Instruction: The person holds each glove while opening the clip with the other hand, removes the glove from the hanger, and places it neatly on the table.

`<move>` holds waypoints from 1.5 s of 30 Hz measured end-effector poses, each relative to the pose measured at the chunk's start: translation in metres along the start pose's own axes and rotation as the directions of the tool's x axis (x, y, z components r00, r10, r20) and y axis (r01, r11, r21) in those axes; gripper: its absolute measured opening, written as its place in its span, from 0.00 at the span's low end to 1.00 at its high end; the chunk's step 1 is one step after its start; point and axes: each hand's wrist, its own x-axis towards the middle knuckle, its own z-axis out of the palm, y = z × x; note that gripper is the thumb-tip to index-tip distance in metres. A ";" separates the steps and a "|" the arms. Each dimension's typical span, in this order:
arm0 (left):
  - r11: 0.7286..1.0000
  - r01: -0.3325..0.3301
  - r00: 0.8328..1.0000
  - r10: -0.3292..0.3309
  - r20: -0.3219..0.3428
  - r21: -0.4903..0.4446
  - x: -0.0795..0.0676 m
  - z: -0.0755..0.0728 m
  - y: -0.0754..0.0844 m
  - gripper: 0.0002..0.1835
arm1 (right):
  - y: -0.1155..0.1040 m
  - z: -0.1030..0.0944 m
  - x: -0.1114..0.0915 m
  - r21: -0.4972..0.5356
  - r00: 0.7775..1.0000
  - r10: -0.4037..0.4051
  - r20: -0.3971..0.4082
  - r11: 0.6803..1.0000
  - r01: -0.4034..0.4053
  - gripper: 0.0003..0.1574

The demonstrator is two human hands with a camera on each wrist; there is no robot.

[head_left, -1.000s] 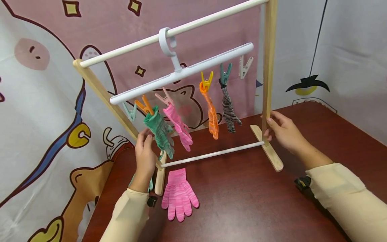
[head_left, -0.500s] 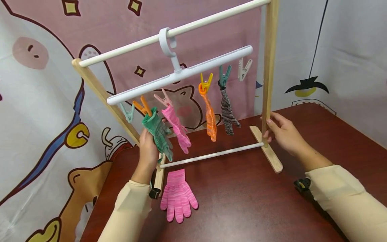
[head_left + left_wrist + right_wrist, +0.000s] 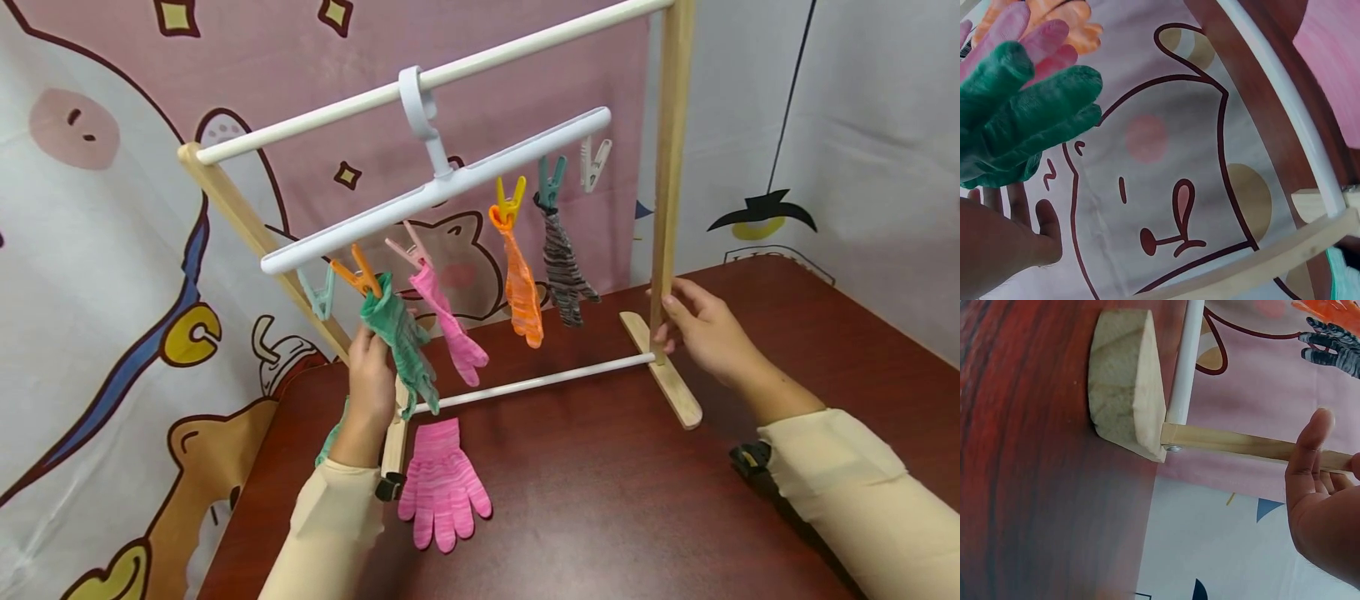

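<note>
A white hanger hangs from the top bar of a wooden rack. Colored clips along it hold a green glove, a pink glove, an orange glove and a black-and-grey glove. Behind the green glove, my left hand has its fingers extended at the fabric; in the left wrist view the glove covers the fingertips, and the thumb stands apart. My right hand holds the rack's right post low down, thumb in front and fingers behind.
A second pink glove lies flat on the dark red table in front of the rack. Part of another green item shows beside the left forearm. Empty clips, one mint and one white, hang at the hanger's ends.
My left hand has moved rightward from beside the left post to behind the green glove. The hanger has turned slightly and its gloves have swung. My right hand stays on the post.
</note>
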 end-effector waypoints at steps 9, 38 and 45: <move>0.995 -0.041 0.998 0.044 -0.036 0.086 -0.008 0.007 0.001 0.19 | 0.000 -0.001 -0.001 -0.029 1.000 -0.004 0.007 1.000 0.004 0.22; 0.997 -0.063 0.989 0.058 0.139 0.035 -0.042 0.048 0.011 0.28 | 0.002 0.002 0.000 -0.069 1.000 -0.008 0.006 0.998 0.008 0.23; 0.997 -0.064 0.991 0.068 0.112 -0.042 -0.044 0.052 0.013 0.21 | 0.003 0.001 0.002 -0.068 1.000 -0.015 -0.005 0.998 0.014 0.21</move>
